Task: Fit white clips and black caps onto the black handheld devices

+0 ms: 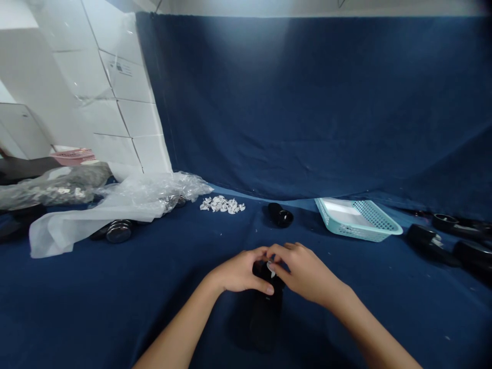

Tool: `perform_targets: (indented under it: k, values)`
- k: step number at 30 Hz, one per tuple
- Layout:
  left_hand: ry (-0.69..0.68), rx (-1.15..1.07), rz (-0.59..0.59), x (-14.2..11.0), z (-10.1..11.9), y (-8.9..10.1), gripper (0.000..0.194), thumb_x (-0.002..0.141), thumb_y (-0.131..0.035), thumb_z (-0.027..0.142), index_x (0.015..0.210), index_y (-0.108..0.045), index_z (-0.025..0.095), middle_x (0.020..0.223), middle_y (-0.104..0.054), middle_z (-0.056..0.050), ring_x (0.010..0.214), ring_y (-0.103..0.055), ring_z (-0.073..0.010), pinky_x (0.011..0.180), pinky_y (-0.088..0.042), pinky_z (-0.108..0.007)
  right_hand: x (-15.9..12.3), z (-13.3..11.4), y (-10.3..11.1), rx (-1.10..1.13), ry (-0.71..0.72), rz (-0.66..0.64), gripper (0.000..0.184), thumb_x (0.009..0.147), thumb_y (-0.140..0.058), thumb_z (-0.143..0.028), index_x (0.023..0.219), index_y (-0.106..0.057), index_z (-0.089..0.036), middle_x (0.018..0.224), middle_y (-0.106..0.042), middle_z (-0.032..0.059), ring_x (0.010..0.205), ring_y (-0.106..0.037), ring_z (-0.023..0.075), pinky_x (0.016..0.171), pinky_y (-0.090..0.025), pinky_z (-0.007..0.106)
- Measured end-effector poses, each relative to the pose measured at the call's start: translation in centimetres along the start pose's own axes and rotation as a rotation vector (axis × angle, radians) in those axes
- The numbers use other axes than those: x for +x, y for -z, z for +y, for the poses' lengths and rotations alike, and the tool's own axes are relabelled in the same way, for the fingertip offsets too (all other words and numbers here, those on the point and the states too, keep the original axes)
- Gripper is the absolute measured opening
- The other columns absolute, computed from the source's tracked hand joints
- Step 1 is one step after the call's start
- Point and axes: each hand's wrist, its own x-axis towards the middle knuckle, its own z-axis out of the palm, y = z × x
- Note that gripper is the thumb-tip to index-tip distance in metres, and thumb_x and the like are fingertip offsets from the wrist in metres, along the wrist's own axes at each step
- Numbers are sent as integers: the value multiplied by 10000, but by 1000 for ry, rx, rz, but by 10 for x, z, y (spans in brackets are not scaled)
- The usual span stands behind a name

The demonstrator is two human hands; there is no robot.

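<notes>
Both hands meet over a black cylindrical part [264,312] that stands on the blue cloth near the front. My left hand [240,271] grips its top from the left. My right hand [305,271] closes on the top from the right, its fingertips pinching a small white piece [271,268]. The upper end of the black part is mostly hidden by the fingers.
A little heap of white scraps [222,204] and another black part [280,214] lie further back. A teal basket [357,219] sits to the right, with several black parts [434,240] beyond it. At the left, clear plastic bags [126,202] cover dark round lids [119,230].
</notes>
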Motion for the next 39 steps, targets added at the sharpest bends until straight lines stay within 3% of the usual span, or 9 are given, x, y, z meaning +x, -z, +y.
perform_targets:
  k: [11, 20, 26, 33, 39]
  values:
    - [22, 29, 48, 0, 2, -1, 610, 619, -835, 259, 1179, -598, 216, 1225, -630, -65, 1119, -573, -273, 979, -415, -378, 1, 2, -5, 43, 21, 8, 359, 811, -523, -37, 1054, -656, -266, 872, -680, 17, 833, -602, 167, 725, -432, 246]
    - [20, -14, 28, 0, 1, -2, 688, 628, -835, 236, 1256, -555, 226, 1287, -598, -88, 1176, -549, -283, 1015, -399, -412, -1, 2, -5, 9, 2, 0, 361, 851, -479, -98, 1101, -657, -288, 975, -718, 16, 879, -641, 190, 767, -454, 288]
    - [37, -42, 29, 1, -10, -1, 879, 596, -863, 268, 1373, -456, 231, 1298, -590, -125, 1186, -547, -307, 1039, -370, -463, -4, 2, 2, -23, -53, 27, 386, 884, -438, -108, 1185, -622, -264, 1011, -710, 52, 905, -662, 199, 772, -468, 298]
    - [-7, -61, 23, 3, -13, -2, 850, 589, -875, 261, 1344, -485, 251, 1267, -607, -96, 1197, -546, -299, 1049, -367, -445, -5, 0, 9, 13, -94, -85, 388, 886, -427, -110, 1182, -629, -259, 1028, -707, 57, 921, -659, 191, 776, -449, 272]
    - [0, -55, 25, 3, -12, -2, 861, 593, -872, 251, 1357, -474, 259, 1296, -593, -91, 1221, -527, -298, 1058, -358, -438, -4, 0, 10, 35, -91, -101, 390, 883, -422, -116, 1176, -634, -262, 1026, -709, 52, 913, -661, 189, 786, -447, 272]
